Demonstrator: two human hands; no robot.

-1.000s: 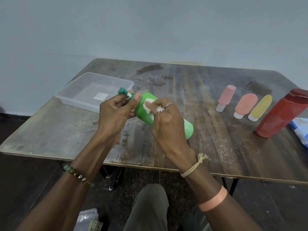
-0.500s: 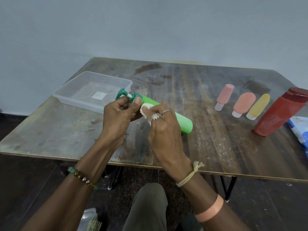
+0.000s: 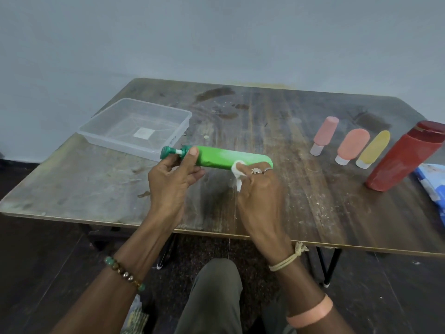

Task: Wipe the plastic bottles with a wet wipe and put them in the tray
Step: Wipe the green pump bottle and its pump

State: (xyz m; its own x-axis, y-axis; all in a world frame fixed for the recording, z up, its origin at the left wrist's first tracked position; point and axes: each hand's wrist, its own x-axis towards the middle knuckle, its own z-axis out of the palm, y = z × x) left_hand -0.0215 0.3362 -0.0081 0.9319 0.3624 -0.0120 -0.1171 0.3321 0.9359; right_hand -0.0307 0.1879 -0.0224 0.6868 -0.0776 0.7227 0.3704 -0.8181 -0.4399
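Over the table (image 3: 289, 201) I am mid-wipe. The tray (image 3: 185, 124), far left, is holding no bottles. The red bottle (image 3: 404, 160) is lying far right. I am holding the green bottle (image 3: 228, 157) near the tray, my left hand (image 3: 171, 179) gripping its pump end, my right hand (image 3: 260, 189) at its base. Three small bottles (image 3: 352, 145) are waiting beside the red one. I am pinching the wipe (image 3: 237, 168) against the green side. Next, I judge: finishing the rub, then lowering it into the tray.
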